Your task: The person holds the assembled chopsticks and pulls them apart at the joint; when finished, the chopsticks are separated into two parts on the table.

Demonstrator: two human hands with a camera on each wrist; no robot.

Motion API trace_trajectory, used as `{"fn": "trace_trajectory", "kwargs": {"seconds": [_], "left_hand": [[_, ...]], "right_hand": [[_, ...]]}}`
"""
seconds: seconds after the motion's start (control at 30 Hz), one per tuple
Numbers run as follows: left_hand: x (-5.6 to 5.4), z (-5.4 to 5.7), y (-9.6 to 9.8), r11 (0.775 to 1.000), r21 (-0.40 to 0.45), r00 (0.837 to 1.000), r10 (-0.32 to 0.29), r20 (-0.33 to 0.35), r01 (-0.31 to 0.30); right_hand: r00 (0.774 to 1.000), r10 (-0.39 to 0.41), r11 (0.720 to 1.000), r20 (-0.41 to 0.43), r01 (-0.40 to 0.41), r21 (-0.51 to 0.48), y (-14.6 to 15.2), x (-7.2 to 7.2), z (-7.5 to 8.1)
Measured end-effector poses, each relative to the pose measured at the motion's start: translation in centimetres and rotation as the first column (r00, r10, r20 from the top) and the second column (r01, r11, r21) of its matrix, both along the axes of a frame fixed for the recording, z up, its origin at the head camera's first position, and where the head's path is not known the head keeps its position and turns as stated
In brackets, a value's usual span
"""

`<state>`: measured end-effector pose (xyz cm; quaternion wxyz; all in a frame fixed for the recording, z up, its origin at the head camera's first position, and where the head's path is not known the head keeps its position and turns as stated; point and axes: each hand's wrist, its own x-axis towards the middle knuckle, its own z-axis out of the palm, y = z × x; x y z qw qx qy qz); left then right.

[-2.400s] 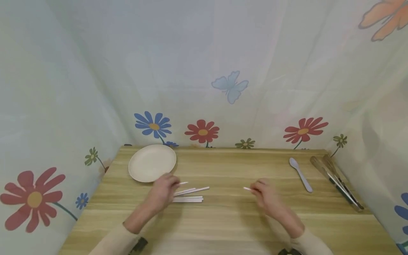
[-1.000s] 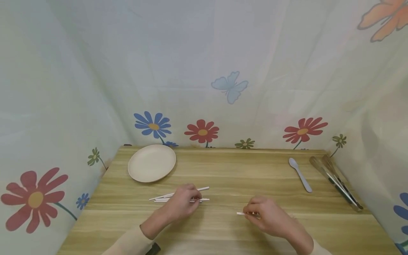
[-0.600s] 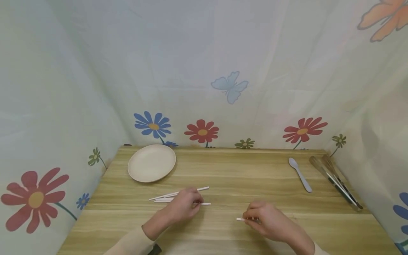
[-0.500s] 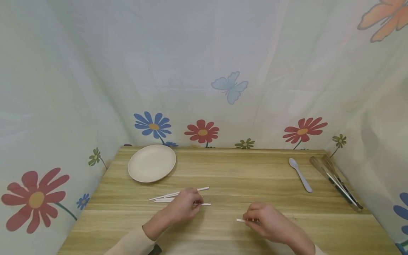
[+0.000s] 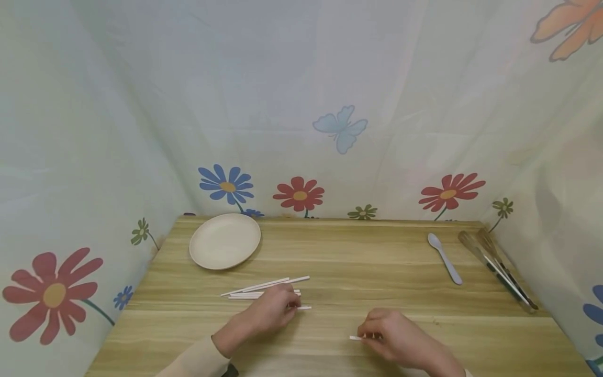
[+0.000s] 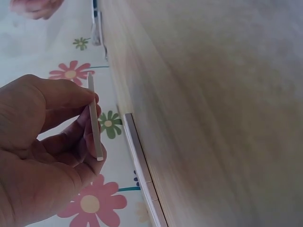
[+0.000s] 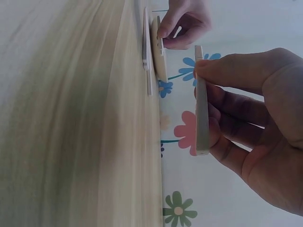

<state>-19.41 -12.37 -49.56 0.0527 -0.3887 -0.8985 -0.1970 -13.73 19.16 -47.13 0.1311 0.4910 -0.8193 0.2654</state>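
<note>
In the head view my left hand [image 5: 272, 310] pinches a short white stick [image 5: 304, 308] just in front of a loose group of longer white sticks [image 5: 265, 285] on the wooden table. The left wrist view shows this short stick [image 6: 94, 123] between thumb and fingertips, held above the tabletop. Farther right, my right hand [image 5: 394, 336] pinches another short white stick [image 5: 355, 338], its end poking out to the left. Seen from the right wrist, that flat stick [image 7: 202, 113] lies along the fingertips with the thumb pressing near one end. The two held sticks are apart.
A round cream plate [image 5: 225, 242] lies at the back left. Toward the back right are a pale lavender spoon [image 5: 444, 259] and several slim utensils [image 5: 499, 272] with brownish ends. A flowered curtain [image 5: 264, 131] surrounds the table's back and sides.
Since the earliest frame, my left hand has moved right and nearer, from beside the plate past the long sticks. The right hand has come nearer too. Both keep hold of short sticks.
</note>
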Motion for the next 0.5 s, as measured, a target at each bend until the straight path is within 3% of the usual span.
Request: {"fn": "trace_trajectory", "kwargs": {"seconds": [0.13,0.5], "left_hand": [[0.05,-0.03,0.05,1.000,-0.003,0.999,0.003,0.037,-0.002],[-0.03,-0.41,0.16,1.000,-0.003,1.000,-0.022,0.019,0.022]], "right_hand": [[1.000,0.007,1.000,0.023,-0.008,0.012,-0.02,0.29,-0.22],[0.996,0.010,0.999,0.091,-0.014,0.050,-0.04,0.94,-0.57]]}}
